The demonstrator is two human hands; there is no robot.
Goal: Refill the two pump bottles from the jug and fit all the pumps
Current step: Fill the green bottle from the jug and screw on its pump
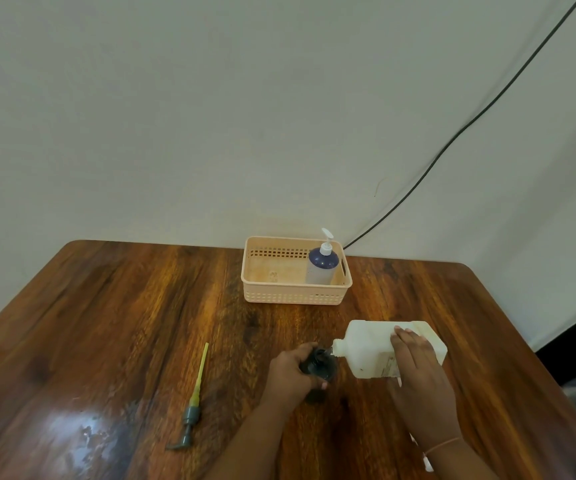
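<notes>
While my right hand (418,368) tips the white jug (366,344) onto its side, the open spout sits right at the mouth of the dark bottle (321,367). My left hand (291,372) is curled round that bottle, near the middle of the surface (106,323). My right fingers lie across the jug's top w/ the thumb underneath, clamping its body.

I'd judge the jug stiff-walled but bulky, and its weight prob. slides toward the spout as liquid runs (can't tell how full it is). A grip across the body, close to the balance point, makes sense. The dark bottle looks small, light and narrow-necked, so it could tip or get slick w/ drips. Holding it round the shoulder suits it.

Its grey pump (189,422) lies loose on the left, near me, thin yellowish tube pointing far. I'd take it by the collar, not the tube.

The blue bottle (321,270), pump already on, stands in the right end of the peach basket (293,297) at the far side.
</notes>
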